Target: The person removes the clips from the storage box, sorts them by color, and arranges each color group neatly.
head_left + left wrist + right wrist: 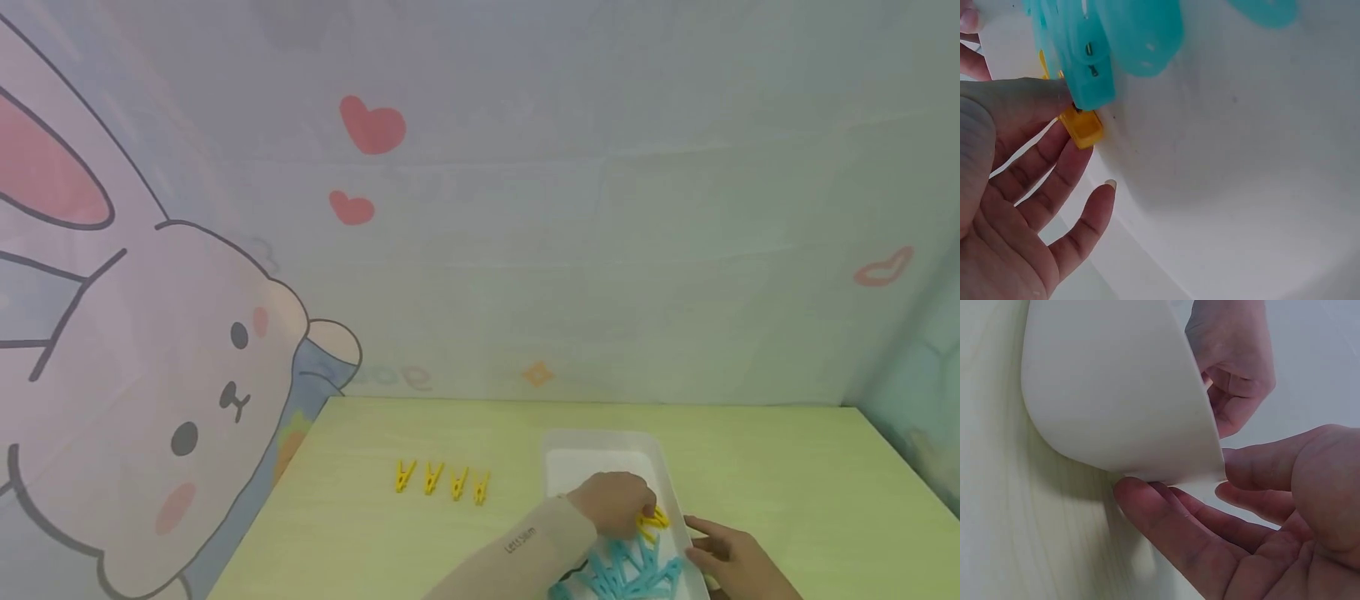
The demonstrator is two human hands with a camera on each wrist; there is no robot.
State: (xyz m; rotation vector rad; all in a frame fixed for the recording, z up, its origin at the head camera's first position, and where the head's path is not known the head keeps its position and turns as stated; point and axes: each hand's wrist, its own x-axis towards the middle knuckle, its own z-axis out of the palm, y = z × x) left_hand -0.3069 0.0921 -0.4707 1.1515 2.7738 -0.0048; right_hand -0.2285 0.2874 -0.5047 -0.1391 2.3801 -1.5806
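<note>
- Left hand (615,502) pinches a yellow peg (652,522) inside the white tray (600,454), near the desk's (750,467) front edge.
- Blue pegs (626,575) lie in the tray.
- Right hand (731,554), fingers relaxed, touches its rim.
- Four yellow pegs (441,481) sit mid-desk.

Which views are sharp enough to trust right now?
Head view: evenly lit and sharp, though the left hand and yellow plastic clothespin are small. Left wrist view: turquoise plastic clothespins too close, soft-focused. Right wrist view: white plastic tray's wall fills it; right hand slightly blurred.
</note>
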